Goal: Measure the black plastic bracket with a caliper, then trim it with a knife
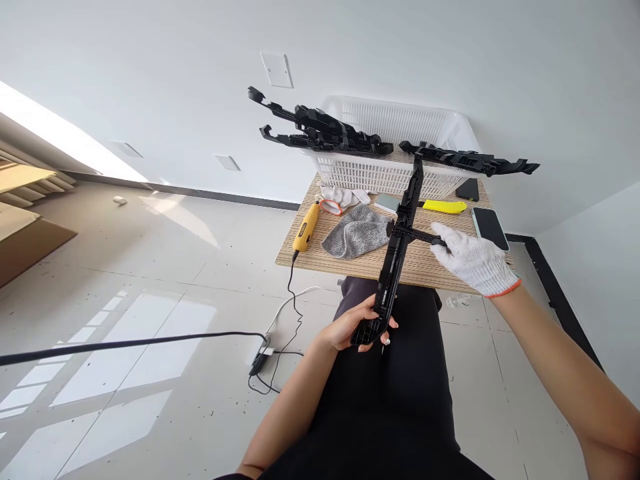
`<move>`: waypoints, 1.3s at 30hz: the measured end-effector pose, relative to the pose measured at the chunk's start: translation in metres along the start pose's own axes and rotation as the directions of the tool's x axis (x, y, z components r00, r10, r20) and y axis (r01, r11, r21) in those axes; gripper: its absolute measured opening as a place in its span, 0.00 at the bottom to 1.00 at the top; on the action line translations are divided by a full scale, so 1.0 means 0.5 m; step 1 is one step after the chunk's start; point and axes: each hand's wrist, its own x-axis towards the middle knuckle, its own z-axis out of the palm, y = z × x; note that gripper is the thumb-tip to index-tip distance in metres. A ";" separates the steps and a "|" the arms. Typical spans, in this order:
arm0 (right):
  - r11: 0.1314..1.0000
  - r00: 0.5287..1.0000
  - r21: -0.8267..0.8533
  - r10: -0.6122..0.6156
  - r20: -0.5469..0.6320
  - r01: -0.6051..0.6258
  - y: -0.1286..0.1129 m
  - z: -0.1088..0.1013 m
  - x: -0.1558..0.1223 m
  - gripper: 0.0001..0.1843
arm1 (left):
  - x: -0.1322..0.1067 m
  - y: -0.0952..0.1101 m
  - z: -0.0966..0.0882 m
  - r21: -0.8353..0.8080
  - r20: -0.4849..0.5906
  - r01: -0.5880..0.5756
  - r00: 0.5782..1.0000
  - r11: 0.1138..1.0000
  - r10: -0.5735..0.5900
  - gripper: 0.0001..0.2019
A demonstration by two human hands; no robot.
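One part in work: the left hand (pixel 367 325) grips a long black part (pixel 393 263), pointing to one o'clock!
At its three o'clock, the right hand (pixel 470 259) clasps a slim black bar (pixel 421 235); more black parts (pixel 327 130) rest atop the basket (pixel 370 175) at twelve, done or waiting, can't tell.

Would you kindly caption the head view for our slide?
Bare left hand grips a long black plastic part; white-gloved right hand holds a slim black implement across it.
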 end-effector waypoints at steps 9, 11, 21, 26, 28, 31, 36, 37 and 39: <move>0.995 0.998 -0.076 0.065 0.018 -0.064 -0.008 -0.007 0.007 0.29 | -0.004 -0.004 -0.001 -0.032 0.080 -0.087 0.993 0.996 0.089 0.22; 0.993 0.995 -0.072 0.096 0.016 -0.094 -0.008 -0.006 0.007 0.28 | -0.006 -0.007 -0.006 -0.014 0.109 -0.122 0.986 0.992 0.123 0.31; 0.975 0.974 0.000 0.223 -0.035 -0.224 -0.016 -0.033 0.003 0.28 | -0.023 -0.006 0.004 -0.038 -0.052 -0.163 0.986 0.986 0.161 0.45; 0.991 0.989 -0.080 0.117 0.087 -0.111 -0.037 -0.047 0.003 0.30 | -0.021 -0.008 0.013 -0.054 -0.080 -0.201 0.977 0.978 0.197 0.46; 0.993 0.992 -0.086 0.091 0.088 -0.084 -0.042 -0.045 0.003 0.30 | -0.021 -0.009 0.013 -0.049 -0.086 -0.200 0.977 0.978 0.196 0.46; 0.993 0.994 -0.089 0.078 0.080 -0.071 -0.041 -0.044 0.001 0.30 | -0.022 -0.009 0.012 -0.041 -0.087 -0.195 0.978 0.980 0.191 0.45; 0.985 0.985 -0.099 0.148 0.093 -0.138 -0.040 -0.046 -0.004 0.36 | -0.023 -0.009 0.011 -0.031 -0.089 -0.189 0.979 0.982 0.185 0.44; 0.982 0.981 -0.109 0.167 0.103 -0.156 -0.042 -0.045 -0.004 0.36 | -0.023 -0.009 0.011 -0.028 -0.089 -0.188 0.979 0.982 0.185 0.44; 0.974 0.973 -0.128 0.202 0.112 -0.188 -0.046 -0.043 -0.005 0.34 | -0.023 -0.009 0.010 -0.023 -0.088 -0.188 0.979 0.982 0.185 0.44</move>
